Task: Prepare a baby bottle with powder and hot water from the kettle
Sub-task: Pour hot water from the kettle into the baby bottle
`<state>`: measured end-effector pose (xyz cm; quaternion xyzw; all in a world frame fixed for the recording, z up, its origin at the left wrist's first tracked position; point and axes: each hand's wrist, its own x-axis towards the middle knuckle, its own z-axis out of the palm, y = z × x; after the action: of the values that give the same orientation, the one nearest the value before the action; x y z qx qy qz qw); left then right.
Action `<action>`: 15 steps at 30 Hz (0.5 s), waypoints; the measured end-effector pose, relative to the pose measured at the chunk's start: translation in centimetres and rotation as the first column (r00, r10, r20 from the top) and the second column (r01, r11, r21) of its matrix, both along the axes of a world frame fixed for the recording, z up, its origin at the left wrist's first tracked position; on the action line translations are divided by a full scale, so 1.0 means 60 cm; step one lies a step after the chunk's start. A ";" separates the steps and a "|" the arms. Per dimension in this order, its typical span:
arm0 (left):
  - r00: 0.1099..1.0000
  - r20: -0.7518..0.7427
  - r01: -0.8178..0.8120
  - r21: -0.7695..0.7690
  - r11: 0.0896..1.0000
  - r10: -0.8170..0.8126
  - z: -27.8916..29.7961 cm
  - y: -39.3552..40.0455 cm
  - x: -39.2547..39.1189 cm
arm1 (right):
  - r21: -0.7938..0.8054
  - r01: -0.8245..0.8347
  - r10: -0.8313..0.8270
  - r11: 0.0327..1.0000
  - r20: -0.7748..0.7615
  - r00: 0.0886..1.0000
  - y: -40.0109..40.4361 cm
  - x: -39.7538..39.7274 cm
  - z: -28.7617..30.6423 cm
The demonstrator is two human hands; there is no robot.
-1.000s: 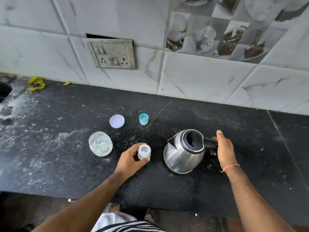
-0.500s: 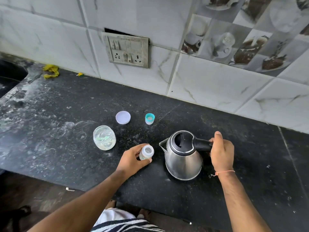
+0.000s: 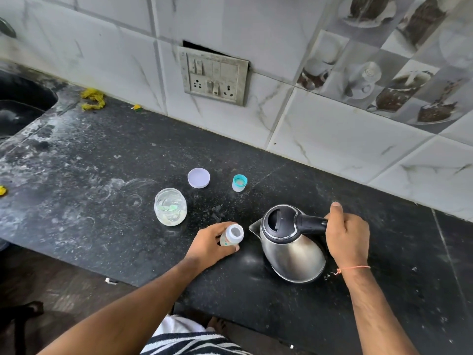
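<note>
While gripping the black plastic handle point(image 3: 311, 224) of the rounded stainless-steel kettle point(image 3: 291, 245), right hand point(image 3: 346, 237) with fingers wrapped round and thumb raised along the top. Kettle tilted, spout point(image 3: 254, 228) turned toward the small clear open-necked baby bottle point(image 3: 231, 235), base seemingly just lifting off the black speckled stone counter point(image 3: 102, 201); probably the start of the pour.

Just left of the kettle's spout, left hand point(image 3: 211, 245) curled round the bottle, holding it steady on the counter with the mouth facing up. Likely held so to stop it tipping and to keep the narrow neck under the stream. Bottle close beside the spout but not touching it.

Further left of the kettle and a little toward the wall, squat clear glass jar point(image 3: 170, 206), uncapped, holding pale powder and something green, perhaps a scoop. Beyond the jar, round pale-lilac lid point(image 3: 199, 178) lying flat, likely the jar's own. Behind the kettle, toward the wall, small teal-ringed bottle cap point(image 3: 239, 183), set aside until filling ends.

Narrow neck, hot water: risk of spill onto the holding fingers; slow, careful tilt advisable.
</note>
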<state>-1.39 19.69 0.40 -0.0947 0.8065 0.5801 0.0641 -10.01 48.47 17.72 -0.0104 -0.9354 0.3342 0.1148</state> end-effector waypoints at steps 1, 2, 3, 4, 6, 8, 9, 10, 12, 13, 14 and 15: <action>1.000 0.003 0.002 0.007 1.000 -0.002 -0.001 0.000 0.000 | 0.013 -0.002 0.002 1.000 -0.004 1.000 -0.003 0.001 0.004; 1.000 0.004 0.001 0.014 1.000 -0.002 -0.001 0.000 -0.001 | 0.030 -0.004 0.004 1.000 -0.009 1.000 -0.007 0.002 0.007; 1.000 0.002 0.000 0.020 1.000 0.000 -0.002 0.000 -0.002 | 0.045 -0.004 0.004 0.999 -0.010 1.000 -0.010 0.002 0.008; 1.000 0.001 0.000 0.025 1.000 0.000 -0.003 0.000 -0.002 | 0.057 -0.002 0.003 0.998 -0.010 1.000 -0.012 0.002 0.009; 1.000 0.004 0.003 0.038 0.999 -0.003 -0.005 0.001 -0.003 | 0.068 0.005 -0.004 0.998 -0.009 1.000 -0.016 0.001 0.010; 1.000 0.007 0.002 0.045 0.999 -0.003 -0.008 0.000 -0.002 | 0.077 0.007 -0.006 0.997 -0.007 1.000 -0.021 0.001 0.012; 1.000 0.007 0.002 0.045 0.999 -0.002 -0.010 0.000 -0.002 | 0.081 0.004 -0.004 0.997 -0.006 1.000 -0.024 0.002 0.012; 1.000 0.006 0.001 0.046 0.999 -0.002 -0.011 -0.001 -0.002 | 0.086 0.002 -0.002 0.996 -0.005 1.000 -0.027 0.003 0.013; 1.000 0.005 0.000 0.043 0.999 0.000 -0.011 -0.001 -0.001 | 0.105 0.002 -0.002 0.995 -0.005 1.000 -0.031 0.004 0.014; 1.000 0.007 0.002 0.042 0.999 -0.002 -0.010 -0.002 -0.001 | 0.111 0.004 -0.004 0.994 -0.003 1.000 -0.032 0.005 0.013; 1.000 0.010 0.006 0.043 0.999 -0.006 -0.010 -0.002 -0.001 | 0.116 0.006 -0.006 0.993 -0.001 1.000 -0.032 0.005 0.012; 1.000 0.012 0.009 0.044 0.999 -0.009 -0.010 -0.003 -0.002 | 0.120 0.008 -0.007 0.993 -0.001 1.000 -0.033 0.005 0.011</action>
<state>-1.50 19.52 -0.18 -0.0932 0.7935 0.5968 0.0739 -9.68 46.52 18.35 -0.0069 -0.9537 0.2770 0.1166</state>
